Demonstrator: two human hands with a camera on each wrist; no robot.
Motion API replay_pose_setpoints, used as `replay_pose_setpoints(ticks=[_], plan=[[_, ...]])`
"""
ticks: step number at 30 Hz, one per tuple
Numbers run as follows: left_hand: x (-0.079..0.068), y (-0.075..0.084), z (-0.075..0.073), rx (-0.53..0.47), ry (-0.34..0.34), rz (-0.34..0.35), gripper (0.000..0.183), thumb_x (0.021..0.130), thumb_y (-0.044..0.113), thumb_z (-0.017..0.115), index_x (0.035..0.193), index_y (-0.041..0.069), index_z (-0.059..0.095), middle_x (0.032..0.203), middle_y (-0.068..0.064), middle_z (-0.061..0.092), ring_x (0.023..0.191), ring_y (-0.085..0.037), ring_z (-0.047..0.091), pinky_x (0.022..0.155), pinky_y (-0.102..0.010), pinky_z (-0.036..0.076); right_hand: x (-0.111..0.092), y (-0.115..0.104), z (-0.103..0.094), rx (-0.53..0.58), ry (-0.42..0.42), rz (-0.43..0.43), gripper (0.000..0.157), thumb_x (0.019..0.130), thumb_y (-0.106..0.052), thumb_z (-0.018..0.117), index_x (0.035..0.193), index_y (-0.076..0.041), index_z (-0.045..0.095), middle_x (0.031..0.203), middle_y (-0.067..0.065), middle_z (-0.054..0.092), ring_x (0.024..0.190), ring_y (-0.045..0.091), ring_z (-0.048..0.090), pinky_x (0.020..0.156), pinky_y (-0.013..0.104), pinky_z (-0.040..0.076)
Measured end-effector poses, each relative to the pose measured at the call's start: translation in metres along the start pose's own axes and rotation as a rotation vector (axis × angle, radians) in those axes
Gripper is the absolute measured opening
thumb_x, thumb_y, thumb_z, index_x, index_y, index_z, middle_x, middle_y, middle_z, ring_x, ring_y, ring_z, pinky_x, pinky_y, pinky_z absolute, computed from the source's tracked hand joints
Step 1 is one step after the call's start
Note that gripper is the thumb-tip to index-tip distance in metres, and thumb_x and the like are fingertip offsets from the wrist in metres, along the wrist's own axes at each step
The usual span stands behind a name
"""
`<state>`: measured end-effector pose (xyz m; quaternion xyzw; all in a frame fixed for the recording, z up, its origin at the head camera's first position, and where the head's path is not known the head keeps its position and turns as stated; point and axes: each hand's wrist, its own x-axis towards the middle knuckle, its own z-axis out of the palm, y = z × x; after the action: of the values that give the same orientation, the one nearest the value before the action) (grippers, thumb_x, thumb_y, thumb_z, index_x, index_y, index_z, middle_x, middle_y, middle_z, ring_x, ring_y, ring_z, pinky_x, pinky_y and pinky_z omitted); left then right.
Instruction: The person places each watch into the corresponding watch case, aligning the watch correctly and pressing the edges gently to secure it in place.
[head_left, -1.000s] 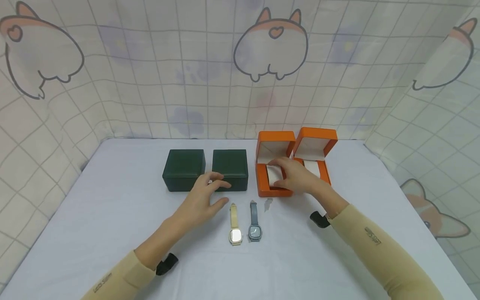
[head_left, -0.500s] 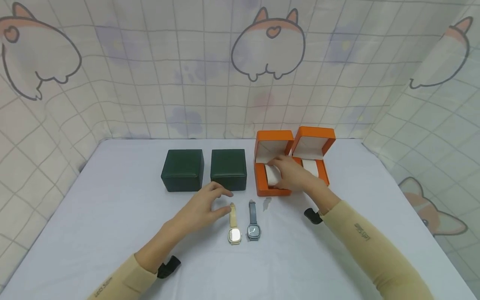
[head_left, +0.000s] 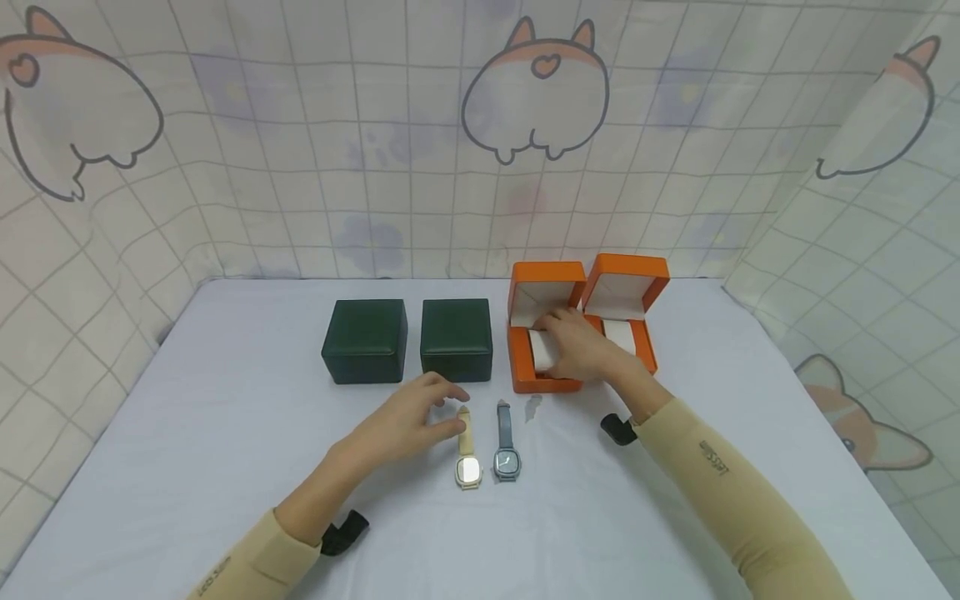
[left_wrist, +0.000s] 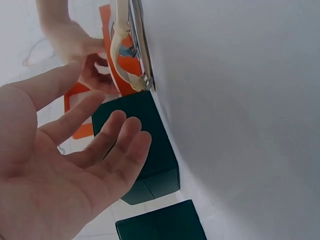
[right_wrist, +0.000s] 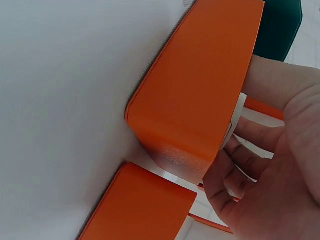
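Observation:
My right hand (head_left: 585, 346) reaches into the nearer open orange watch box (head_left: 546, 386). Its thumb and fingers curl about the white watch cushion (head_left: 543, 351); in the right wrist view the orange wall hides most of that grip. Loosely bent and holding nothing, my left hand (head_left: 393, 423) hovers by the strap of a gold-cased watch (head_left: 468, 472) with a cream band. Just right of it lies a blue-grey watch (head_left: 507, 463). Both watches lie with straps stretched toward the back.
Two closed dark green boxes (head_left: 366, 337) stand left of the orange ones. A second open orange box (head_left: 628, 266) with a white cushion stands at the right. A small translucent piece (head_left: 533, 407) lies before the nearer orange box. Printed cloth walls (head_left: 420, 192) enclose the white table.
My left hand has come down and slightly right, from before the green boxes to the cream strap. The right hand stays at the cushion, its forearm shifting slightly left.

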<state>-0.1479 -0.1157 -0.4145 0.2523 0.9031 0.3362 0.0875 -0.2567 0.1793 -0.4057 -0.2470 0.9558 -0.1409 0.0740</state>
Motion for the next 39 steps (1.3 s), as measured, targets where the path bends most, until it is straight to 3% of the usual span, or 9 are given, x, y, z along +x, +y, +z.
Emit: replay_pose_setpoints(ticks=[18,24,31,39], plan=[[-0.002,0.001,0.006,-0.015,-0.063,-0.047,0.031,0.094,0.021,0.077,0.119,0.006,0.071,0.107,-0.003,0.064,0.095,-0.019,0.060,0.085,-0.035,0.054,-0.001,-0.001,-0.005,0.072,-0.012,0.021,0.065,0.078,-0.014,0.083,0.136,-0.001,0.055,0.143,0.020,0.047,0.128,0.037,0.040,0.112,0.054,0.039],[-0.001,0.001,0.009,-0.071,-0.044,-0.115,0.029,0.094,0.019,0.077,0.118,0.007,0.069,0.096,0.003,0.064,0.088,-0.015,0.059,0.078,-0.031,0.054,-0.003,0.001,-0.003,0.085,0.004,0.017,0.065,0.078,-0.013,0.080,0.137,-0.001,0.054,0.142,0.020,0.047,0.126,0.036,0.041,0.108,0.054,0.042],[-0.002,0.005,0.007,-0.098,-0.039,-0.130,0.031,0.094,0.019,0.076,0.119,0.004,0.065,0.090,0.002,0.062,0.077,-0.013,0.058,0.067,-0.029,0.051,-0.004,0.004,-0.001,0.118,0.046,-0.022,0.064,0.077,-0.013,0.080,0.135,-0.001,0.053,0.135,0.018,0.048,0.119,0.033,0.045,0.102,0.051,0.047],[-0.002,0.007,0.011,-0.135,-0.044,-0.210,0.039,0.093,0.023,0.077,0.119,0.000,0.059,0.081,0.001,0.060,0.065,-0.013,0.054,0.061,-0.029,0.046,-0.008,0.000,-0.003,0.135,0.050,0.020,0.066,0.078,-0.014,0.079,0.136,-0.002,0.049,0.136,0.017,0.045,0.119,0.032,0.046,0.105,0.051,0.047]])
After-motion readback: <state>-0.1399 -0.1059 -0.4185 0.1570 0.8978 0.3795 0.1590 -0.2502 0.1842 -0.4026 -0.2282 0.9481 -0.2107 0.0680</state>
